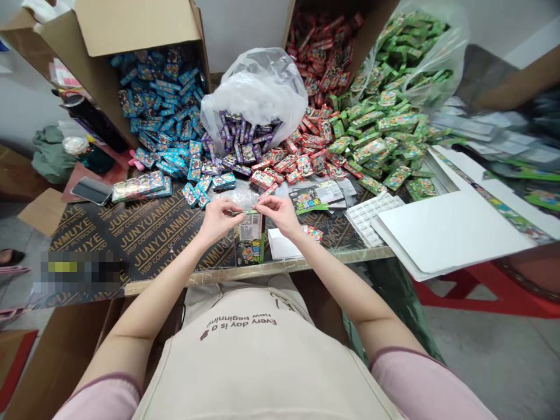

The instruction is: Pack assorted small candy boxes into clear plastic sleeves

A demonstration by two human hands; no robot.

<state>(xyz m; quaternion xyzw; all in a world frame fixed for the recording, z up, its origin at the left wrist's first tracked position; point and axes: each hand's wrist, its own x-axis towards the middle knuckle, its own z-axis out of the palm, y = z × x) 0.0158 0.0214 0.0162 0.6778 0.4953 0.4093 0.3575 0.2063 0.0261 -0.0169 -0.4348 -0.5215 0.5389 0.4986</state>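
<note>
A black and green printed carton (250,245) with a white label panel stands or lies near the table's front edge; its depth is hard to judge. My left hand (220,220) pinches the left of its top edge with thumb and fingers. On the right of that same edge, my right hand (280,213) is closed in a pinch. My fingertips partly hide the carton's top. Just beyond my hands lies clear plastic film (240,193). Flat black and green printed cartons (312,198) rest to the right, and a white sheet (284,244) is beside the carton.
Behind are heaps of small blue boxes (161,111), purple boxes (245,137), red boxes (312,140) and green boxes (385,128). At left lie a phone (91,191) and a row of wrapped boxes (140,186). White boards (441,230) overhang the right edge beside sticker sheets (371,217).
</note>
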